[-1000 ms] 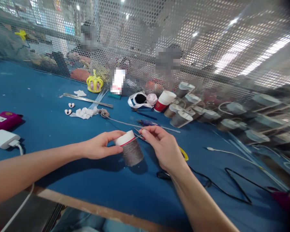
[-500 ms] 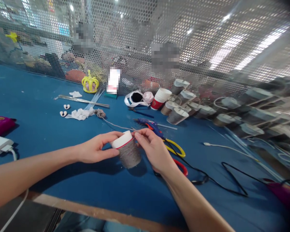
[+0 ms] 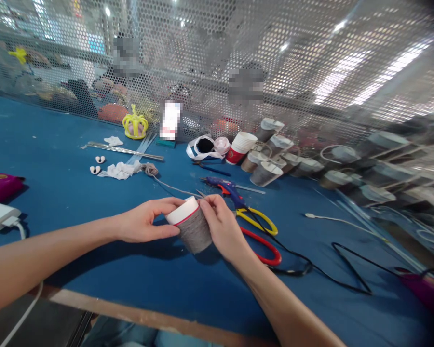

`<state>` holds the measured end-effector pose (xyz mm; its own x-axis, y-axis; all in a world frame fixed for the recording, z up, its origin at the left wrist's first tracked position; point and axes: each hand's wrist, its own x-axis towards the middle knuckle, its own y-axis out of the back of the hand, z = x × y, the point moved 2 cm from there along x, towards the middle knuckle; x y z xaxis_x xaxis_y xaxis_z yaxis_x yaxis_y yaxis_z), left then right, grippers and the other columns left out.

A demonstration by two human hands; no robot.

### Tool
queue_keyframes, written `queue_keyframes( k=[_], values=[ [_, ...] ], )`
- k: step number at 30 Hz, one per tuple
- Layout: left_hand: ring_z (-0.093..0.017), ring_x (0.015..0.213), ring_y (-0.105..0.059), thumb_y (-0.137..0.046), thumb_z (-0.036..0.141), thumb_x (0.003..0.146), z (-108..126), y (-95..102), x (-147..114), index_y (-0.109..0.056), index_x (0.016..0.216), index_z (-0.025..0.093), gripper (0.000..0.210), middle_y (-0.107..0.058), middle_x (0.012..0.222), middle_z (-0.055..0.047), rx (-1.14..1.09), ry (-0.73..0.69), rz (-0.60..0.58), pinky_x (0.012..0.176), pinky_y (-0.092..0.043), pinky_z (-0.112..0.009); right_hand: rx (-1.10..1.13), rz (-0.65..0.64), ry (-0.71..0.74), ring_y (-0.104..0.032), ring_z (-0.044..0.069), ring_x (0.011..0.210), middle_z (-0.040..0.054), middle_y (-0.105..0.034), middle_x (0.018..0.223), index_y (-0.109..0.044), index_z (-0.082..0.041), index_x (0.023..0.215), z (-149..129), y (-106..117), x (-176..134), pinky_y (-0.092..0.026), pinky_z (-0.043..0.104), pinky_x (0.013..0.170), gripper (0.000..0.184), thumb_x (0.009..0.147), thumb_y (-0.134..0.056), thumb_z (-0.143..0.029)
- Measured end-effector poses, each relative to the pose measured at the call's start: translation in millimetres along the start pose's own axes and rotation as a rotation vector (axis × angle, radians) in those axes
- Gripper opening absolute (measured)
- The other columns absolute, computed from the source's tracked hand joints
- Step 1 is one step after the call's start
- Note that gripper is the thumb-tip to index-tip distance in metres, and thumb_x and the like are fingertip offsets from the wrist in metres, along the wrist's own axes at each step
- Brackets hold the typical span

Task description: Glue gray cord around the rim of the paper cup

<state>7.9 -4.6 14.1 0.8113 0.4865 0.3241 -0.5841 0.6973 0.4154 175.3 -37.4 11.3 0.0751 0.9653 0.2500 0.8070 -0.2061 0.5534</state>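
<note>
A paper cup [image 3: 194,225] wrapped in grey yarn is tilted above the table, its white end toward the upper left and a red line at the edge of the wrapping. My left hand [image 3: 152,220] is closed round the white end, thumb on the near side. At the cup's right side my right hand [image 3: 222,224] is closed, fingertips pinching the yarn against the wrapping. From there a strand of grey yarn [image 3: 173,189] runs to a small ball of yarn [image 3: 151,169]. Scissors [image 3: 262,222] with yellow and red handles lie beside my right hand, blades partly hidden.
Behind the hands lie a blue glue gun [image 3: 226,187] and pliers [image 3: 211,167]. Stacked paper cups [image 3: 241,144] and several wrapped cups [image 3: 266,172] stand at the back right. A black cable [image 3: 311,262] crosses the right side. A perforated metal screen [image 3: 202,48] borders the table.
My right hand has moved slightly down and closer along the cup's right side. The cup has turned a little in my hands, and more of the scissors' red handle shows.
</note>
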Motion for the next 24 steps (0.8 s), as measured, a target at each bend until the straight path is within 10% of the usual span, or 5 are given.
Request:
queue_keyframes(
  k=[9,24],
  values=[
    [-0.014,0.068,-0.052,-0.059,0.030,0.068,-0.7,-11.7,0.7,-0.057,0.086,0.009,0.028,-0.058,0.074,-0.001,-0.025,0.343,0.095,0.063,-0.043,-0.023,-0.308,0.064,0.310,-0.049,0.015,0.068,0.0049,-0.047,0.081,-0.037,-0.021,0.076,-13.3,-9.8,-10.7,-0.042,0.029,0.061,0.009,0.084,-0.033,-0.024],
    [-0.009,0.060,-0.043,-0.056,0.026,0.071,-9.1,-14.1,0.5,-0.053,0.074,0.010,0.016,-0.049,0.064,0.003,-0.039,0.304,0.155,0.059,-0.037,-0.019,-0.101,0.041,0.263,-0.050,0.014,0.074,0.0040,-0.048,0.084,-0.042,-0.020,0.078,-8.5,-6.8,-4.8,-0.044,0.030,0.067,0.007,0.084,-0.039,-0.023]
  ],
)
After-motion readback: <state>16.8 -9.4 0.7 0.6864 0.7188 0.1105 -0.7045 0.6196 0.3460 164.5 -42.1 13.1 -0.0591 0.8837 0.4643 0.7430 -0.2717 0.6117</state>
